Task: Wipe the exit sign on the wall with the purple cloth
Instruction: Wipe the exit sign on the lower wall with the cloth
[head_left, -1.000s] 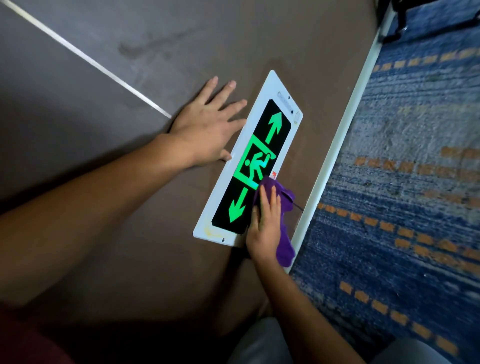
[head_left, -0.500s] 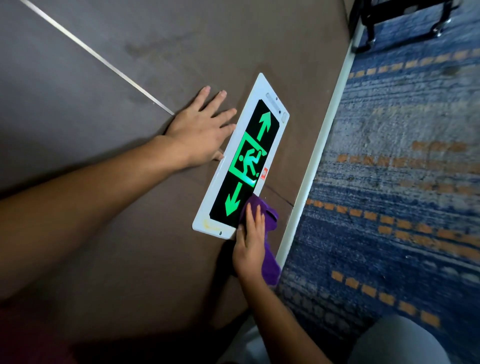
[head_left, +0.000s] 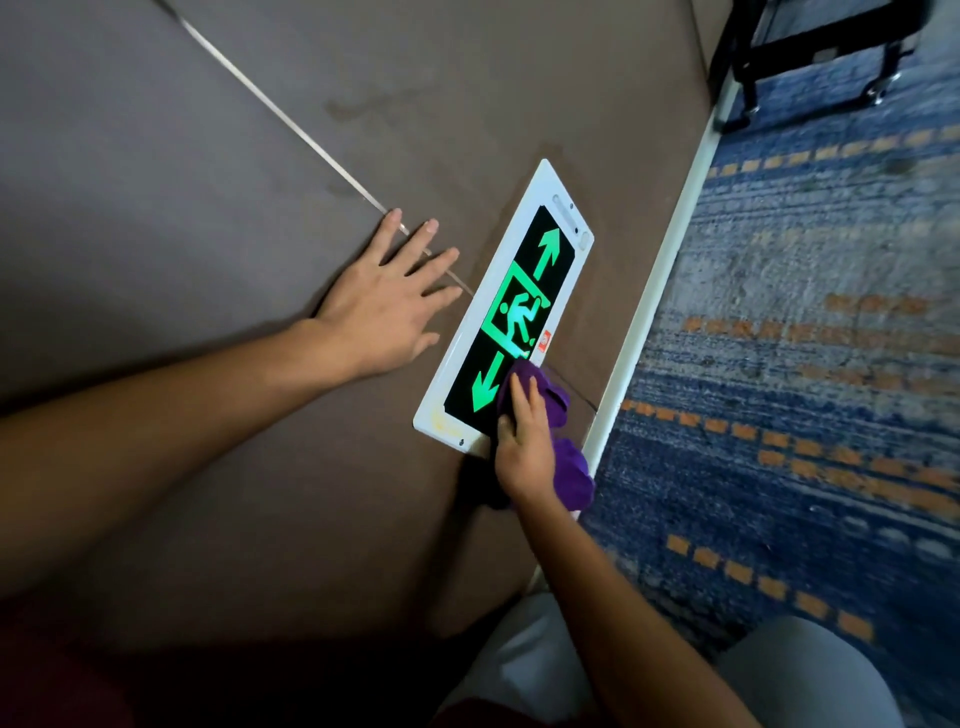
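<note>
Purple cloth (head_left: 558, 441) lies pressed under the right hand (head_left: 524, 441), fingers flat, on the wall-mounted exit sign's (head_left: 519, 312) lower corner, mid-wipe, left hand (head_left: 387, 306) splayed on the wall; next stroke should probably sweep upward.

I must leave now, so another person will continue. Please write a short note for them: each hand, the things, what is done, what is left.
Left hand: open, flat on the wall beside the exit sign.
Right hand: presses the purple cloth on the sign's lower right corner, by the down arrow.
Done: wiping has begun at the lower end.
Left: the middle pictogram, the up arrow and the white frame are uncovered; how clean they are cannot be told.
</note>
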